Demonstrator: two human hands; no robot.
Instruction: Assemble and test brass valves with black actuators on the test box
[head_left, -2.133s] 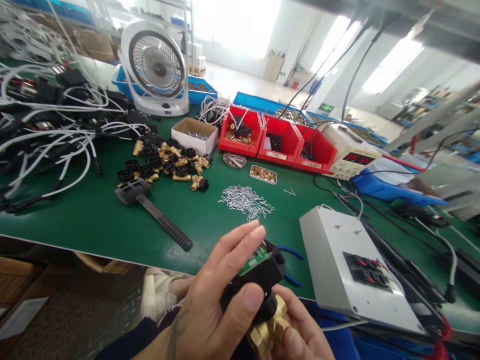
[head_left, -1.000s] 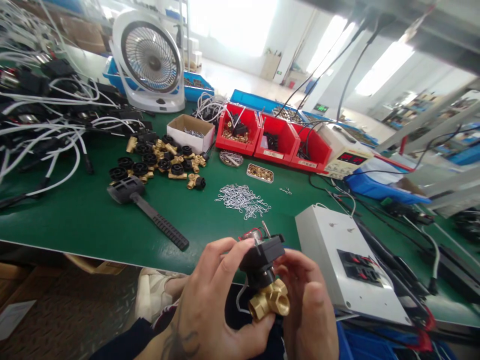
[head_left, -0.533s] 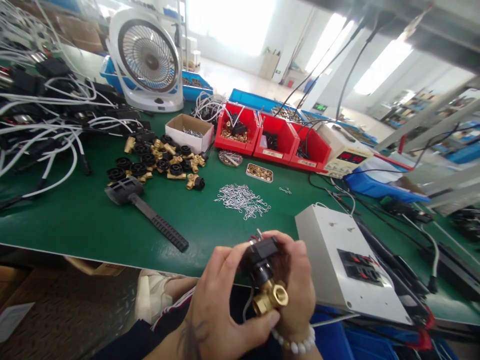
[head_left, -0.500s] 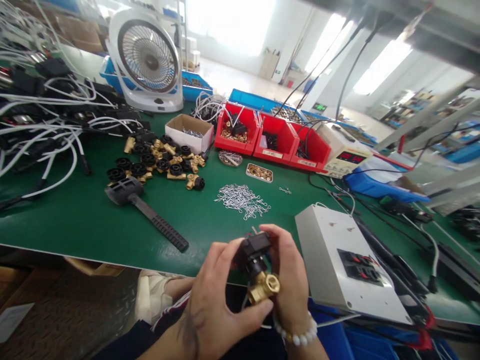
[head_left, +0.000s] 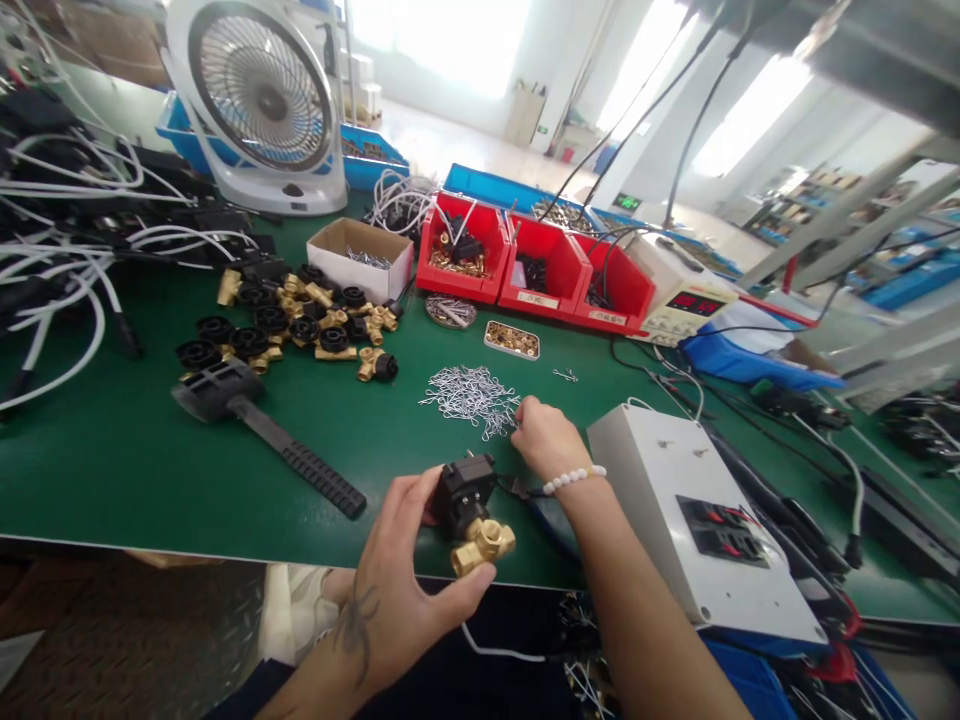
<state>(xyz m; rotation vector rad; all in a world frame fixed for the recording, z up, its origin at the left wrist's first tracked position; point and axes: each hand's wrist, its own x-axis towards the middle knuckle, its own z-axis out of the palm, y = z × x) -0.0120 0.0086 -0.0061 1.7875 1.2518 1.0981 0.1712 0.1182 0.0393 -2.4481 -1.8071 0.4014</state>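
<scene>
My left hand point(head_left: 394, 575) grips a motorised brass valve point(head_left: 480, 545) near the table's front edge. Its black actuator box point(head_left: 466, 485) is on top, between my fingers, and my thumb presses the brass body below. A white cable hangs under it. Further right, my right hand point(head_left: 547, 440) reaches to the right edge of a pile of wire spring clips point(head_left: 469, 395). Its fingers are pinched together, and whatever lies between them is hidden. A dark-handled tool point(head_left: 517, 487), partly covered, lies under my right wrist. Apart from the pile is a small pair of clips point(head_left: 565, 375).
A black mallet point(head_left: 262, 425) lies left, below a heap of brass valve bodies point(head_left: 330, 320). Red bins point(head_left: 540, 275), a carton point(head_left: 360, 265) and a fan point(head_left: 262, 110) stand behind. A grey switch box point(head_left: 690, 520) borders my right arm; white cables point(head_left: 82, 260) crowd the far left.
My right hand has left the valve and moved forward to the clip pile. My left hand keeps the valve, now slightly further left. The view has shifted a little.
</scene>
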